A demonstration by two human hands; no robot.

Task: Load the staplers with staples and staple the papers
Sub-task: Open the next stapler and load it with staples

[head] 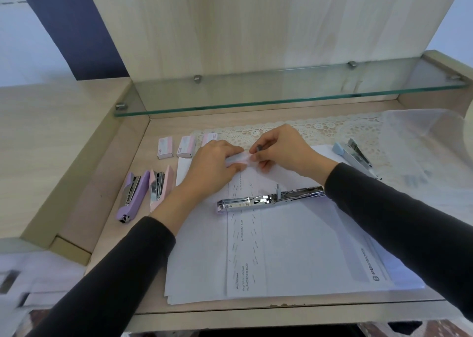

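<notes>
On desk: four staplers, three boxes

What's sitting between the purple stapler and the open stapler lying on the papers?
In the head view, the pink stapler lies right beside the purple stapler; then the left forearm crosses above the papers before the open stapler.

Pretty bright overall, soft even light with a cool bluish cast, so shadows are barely there. The chrome stapler throws a few glints. Fisheye lens bends the glass shelf and the desk edge hard. Bottom-left corner is smeared with blur, and the print on the papers is mushy.
</notes>
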